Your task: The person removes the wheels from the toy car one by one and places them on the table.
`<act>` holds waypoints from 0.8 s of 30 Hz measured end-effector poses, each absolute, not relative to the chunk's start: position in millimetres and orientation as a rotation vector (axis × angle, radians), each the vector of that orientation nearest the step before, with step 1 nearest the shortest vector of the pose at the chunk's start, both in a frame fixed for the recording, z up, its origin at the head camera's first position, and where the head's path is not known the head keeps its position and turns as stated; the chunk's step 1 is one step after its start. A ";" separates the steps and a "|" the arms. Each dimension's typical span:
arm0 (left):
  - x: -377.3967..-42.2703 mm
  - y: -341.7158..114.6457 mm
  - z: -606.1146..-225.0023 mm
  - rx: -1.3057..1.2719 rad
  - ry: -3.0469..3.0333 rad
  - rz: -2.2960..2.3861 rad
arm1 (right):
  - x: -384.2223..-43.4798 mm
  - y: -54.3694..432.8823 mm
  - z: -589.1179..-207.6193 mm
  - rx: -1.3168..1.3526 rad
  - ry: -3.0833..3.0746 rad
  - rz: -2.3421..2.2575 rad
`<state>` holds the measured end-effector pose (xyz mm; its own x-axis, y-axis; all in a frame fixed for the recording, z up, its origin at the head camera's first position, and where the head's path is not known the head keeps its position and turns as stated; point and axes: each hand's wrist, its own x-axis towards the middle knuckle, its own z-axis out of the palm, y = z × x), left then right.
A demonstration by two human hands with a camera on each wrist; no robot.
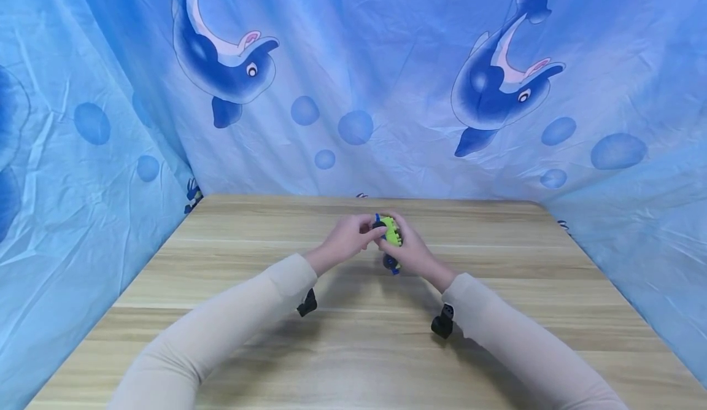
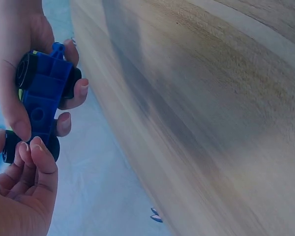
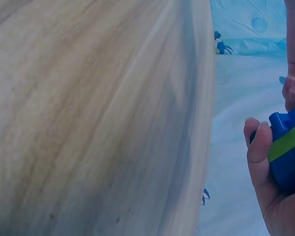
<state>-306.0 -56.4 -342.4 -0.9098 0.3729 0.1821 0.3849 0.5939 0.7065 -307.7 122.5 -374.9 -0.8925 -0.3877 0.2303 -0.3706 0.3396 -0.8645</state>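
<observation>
A small toy car with a lime green top is held up over the table between both hands. Its blue underside, with black wheels and a small blue hook-like loop at one end, faces the left wrist camera. My right hand grips the car body, thumb along one side and fingers around the other. At the opposite end, my left hand pinches a black wheel at a corner. In the right wrist view, part of the blue and green body shows in the right hand; the frame edge cuts off the rest.
The wood-grain table stretches under both arms. A blue curtain with dolphin prints stands behind it and along both sides. Black wrist cameras hang beneath the cuffs, above the tabletop.
</observation>
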 end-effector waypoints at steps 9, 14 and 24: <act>-306.8 -56.6 -342.3 -0.676 -2.825 -1.294 | -307.6 118.1 -376.6 -0.665 2.586 -1.589; -307.2 -56.7 -340.0 -0.684 -2.842 -1.313 | -308.7 117.6 -377.6 -0.652 2.565 -1.605; -306.2 -52.5 -343.6 -0.610 -2.766 -1.121 | -305.4 113.1 -381.2 -0.594 2.409 -1.767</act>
